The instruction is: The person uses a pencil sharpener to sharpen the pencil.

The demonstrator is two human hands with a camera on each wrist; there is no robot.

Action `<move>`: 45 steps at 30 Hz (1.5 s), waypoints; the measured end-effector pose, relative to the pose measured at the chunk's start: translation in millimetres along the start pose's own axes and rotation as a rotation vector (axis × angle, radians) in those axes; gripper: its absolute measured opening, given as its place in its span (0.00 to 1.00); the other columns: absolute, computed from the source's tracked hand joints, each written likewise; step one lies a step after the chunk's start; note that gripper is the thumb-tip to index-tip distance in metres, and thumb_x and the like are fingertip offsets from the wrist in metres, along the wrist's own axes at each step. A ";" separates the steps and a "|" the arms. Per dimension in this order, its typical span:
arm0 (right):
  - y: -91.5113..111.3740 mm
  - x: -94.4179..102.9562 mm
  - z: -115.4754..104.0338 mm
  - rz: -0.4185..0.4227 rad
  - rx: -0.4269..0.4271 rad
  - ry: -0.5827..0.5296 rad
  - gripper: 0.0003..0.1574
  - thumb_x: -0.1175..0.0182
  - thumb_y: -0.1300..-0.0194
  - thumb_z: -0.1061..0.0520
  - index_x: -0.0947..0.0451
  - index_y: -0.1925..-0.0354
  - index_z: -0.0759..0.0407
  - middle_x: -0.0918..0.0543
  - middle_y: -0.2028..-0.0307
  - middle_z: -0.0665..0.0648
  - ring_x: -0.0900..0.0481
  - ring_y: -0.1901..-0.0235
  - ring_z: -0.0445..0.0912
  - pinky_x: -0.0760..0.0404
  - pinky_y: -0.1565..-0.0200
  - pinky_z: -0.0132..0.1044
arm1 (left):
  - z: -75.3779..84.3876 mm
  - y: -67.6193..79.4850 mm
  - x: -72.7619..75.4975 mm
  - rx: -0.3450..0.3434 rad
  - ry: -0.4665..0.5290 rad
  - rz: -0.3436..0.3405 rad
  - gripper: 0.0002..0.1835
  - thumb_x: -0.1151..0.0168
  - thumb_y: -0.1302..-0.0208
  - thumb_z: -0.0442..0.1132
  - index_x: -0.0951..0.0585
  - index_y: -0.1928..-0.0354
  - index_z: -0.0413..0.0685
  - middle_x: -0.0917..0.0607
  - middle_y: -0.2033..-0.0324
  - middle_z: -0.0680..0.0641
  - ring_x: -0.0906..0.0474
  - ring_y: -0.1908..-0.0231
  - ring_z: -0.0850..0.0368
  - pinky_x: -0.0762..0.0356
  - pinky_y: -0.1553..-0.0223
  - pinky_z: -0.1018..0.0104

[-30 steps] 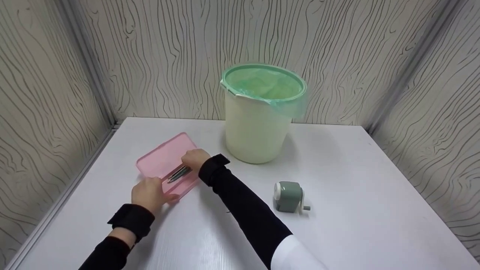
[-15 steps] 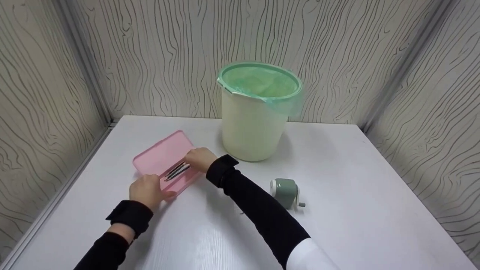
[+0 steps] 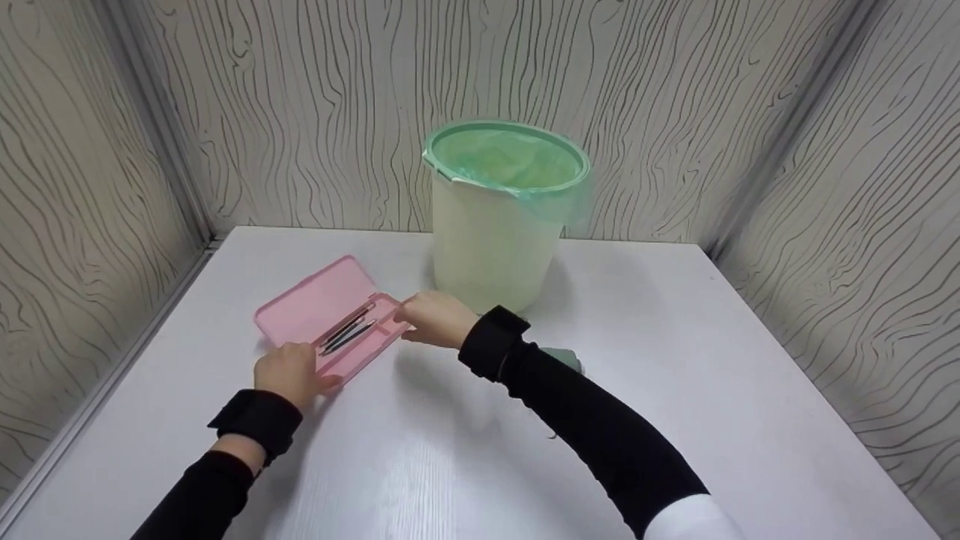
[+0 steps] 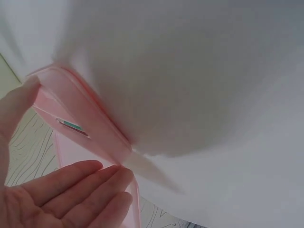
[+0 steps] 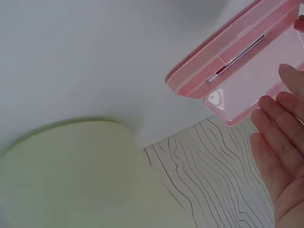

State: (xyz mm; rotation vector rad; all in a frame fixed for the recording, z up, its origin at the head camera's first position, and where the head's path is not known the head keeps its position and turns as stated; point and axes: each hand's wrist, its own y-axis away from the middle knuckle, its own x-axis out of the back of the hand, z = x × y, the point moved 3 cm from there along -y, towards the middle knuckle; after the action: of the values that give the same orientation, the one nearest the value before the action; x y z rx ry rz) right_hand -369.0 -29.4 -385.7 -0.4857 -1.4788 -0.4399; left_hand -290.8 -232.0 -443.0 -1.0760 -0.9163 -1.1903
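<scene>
A pink pencil case [image 3: 311, 301] lies open at the left of the table, its lid tilted back. Several pencils [image 3: 346, 337] rest in its tray. My left hand [image 3: 285, 373] pinches the near end of the case, and the left wrist view shows the thumb [image 4: 21, 102] over the tray's edge with the fingers on the other side. My right hand [image 3: 439, 319] is at the far right end of the case. In the right wrist view its fingers [image 5: 280, 137] are extended and hold nothing.
A pale bin [image 3: 491, 247] with a green rim and bag liner stands behind the right hand. The right forearm partly covers a green pencil sharpener [image 3: 562, 358]. Patterned panels [image 3: 322, 112] wall in the white table [image 3: 390, 465] at the back and sides.
My right hand has moved right, off the pencils to the end of the pencil case, uncovering more of the tray. My left hand keeps its grip. The view has shifted slightly.
</scene>
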 end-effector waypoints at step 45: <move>172.8 -7.1 87.1 -0.183 -0.296 -0.320 0.39 0.22 0.45 0.54 0.22 0.38 0.67 0.13 0.46 0.61 0.14 0.50 0.50 0.15 0.47 0.45 | 142.7 7.2 -52.9 -0.382 0.269 -0.093 0.45 0.22 0.48 0.59 0.23 0.35 0.35 0.16 0.41 0.34 0.18 0.39 0.39 0.20 0.38 0.47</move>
State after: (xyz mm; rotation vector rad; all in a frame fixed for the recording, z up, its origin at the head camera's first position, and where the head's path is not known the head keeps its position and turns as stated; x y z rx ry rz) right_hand -344.8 162.3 -396.9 -0.6809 -1.7844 -0.7592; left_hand -291.9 -80.5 -458.2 -1.1446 -0.5465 -1.5875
